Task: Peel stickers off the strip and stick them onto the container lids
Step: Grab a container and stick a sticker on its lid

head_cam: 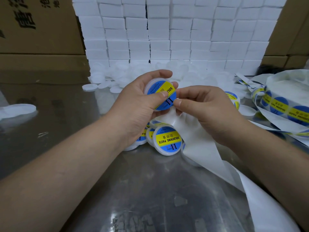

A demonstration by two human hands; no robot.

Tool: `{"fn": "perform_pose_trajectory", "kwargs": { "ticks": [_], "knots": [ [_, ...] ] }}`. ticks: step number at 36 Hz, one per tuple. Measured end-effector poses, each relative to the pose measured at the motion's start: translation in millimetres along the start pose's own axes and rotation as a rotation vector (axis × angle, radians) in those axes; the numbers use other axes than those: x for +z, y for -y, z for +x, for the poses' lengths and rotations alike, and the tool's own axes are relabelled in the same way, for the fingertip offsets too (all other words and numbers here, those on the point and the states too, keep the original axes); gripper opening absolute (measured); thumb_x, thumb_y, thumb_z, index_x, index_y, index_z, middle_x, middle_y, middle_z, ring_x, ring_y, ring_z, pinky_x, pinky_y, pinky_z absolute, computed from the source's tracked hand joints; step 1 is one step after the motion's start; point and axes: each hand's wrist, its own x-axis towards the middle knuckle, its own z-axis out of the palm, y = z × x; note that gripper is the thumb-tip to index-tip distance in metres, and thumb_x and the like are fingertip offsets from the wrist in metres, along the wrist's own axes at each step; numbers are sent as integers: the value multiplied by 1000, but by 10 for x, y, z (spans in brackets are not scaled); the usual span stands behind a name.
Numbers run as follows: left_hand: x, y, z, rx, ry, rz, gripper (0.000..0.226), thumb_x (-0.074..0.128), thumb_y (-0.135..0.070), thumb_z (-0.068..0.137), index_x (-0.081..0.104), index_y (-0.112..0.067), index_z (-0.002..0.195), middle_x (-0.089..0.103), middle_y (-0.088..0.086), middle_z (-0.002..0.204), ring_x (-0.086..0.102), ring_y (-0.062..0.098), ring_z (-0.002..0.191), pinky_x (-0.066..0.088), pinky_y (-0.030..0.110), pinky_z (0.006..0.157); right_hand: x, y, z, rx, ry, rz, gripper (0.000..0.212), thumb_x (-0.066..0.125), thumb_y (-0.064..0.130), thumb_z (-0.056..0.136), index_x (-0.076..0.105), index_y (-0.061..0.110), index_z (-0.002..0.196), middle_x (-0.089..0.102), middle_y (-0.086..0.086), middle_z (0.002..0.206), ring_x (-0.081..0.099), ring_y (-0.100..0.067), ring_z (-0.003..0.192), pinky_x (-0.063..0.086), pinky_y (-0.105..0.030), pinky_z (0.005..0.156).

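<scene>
Steel table, boxes behind, L grip round lid, R grip pinching strip, labelled lids below

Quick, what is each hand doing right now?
Left hand: closed around a stickered lid.
Right hand: closed, pinching the white backing strip.

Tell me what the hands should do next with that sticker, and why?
Probably slide the thumb of the left hand across the sticker to press it flat. The sticker lies on the lid that this hand holds, and the right hand pinches the bare white strip right at the sticker's lower edge.
</scene>
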Motion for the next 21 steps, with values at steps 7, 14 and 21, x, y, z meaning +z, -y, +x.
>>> {"fn": "perform_pose_trajectory", "kwargs": {
  "ticks": [7, 14, 21],
  "knots": [
    [73, -41, -55, 177, -84, 162, 31, 53, -4, 90, 60, -34, 91, 70, -13, 91, 67, 4, 86, 55, 19, 72, 8, 4, 5, 5, -71, -137, 25, 60, 14, 85, 69, 30, 68, 60, 10, 52, 50, 2, 52, 37, -7, 53],
    [-15, -232, -19, 198, -265, -41, 22, 46, -8, 95, 45, -28, 101, 70, -4, 88, 70, 17, 67, 50, 20, 53, -69, -22, 43, 143, -214, -298, 42, 51, 39, 89, 59, 22, 52, 69, 13, 78, 55, 8, 62, 33, -4, 49],
    [168, -53, -111, 67, -126, 314, 6, 49, -29, 93, 47, -30, 88, 63, 3, 75, 48, 6, 31, 39, 14, 37, -59, 18, 40, 17, -155, -246, 45, 38, 49, 81, 65, 14, 71, 66, 7, 71, 57, -8, 73, 43, -24, 75]
  ]
}}
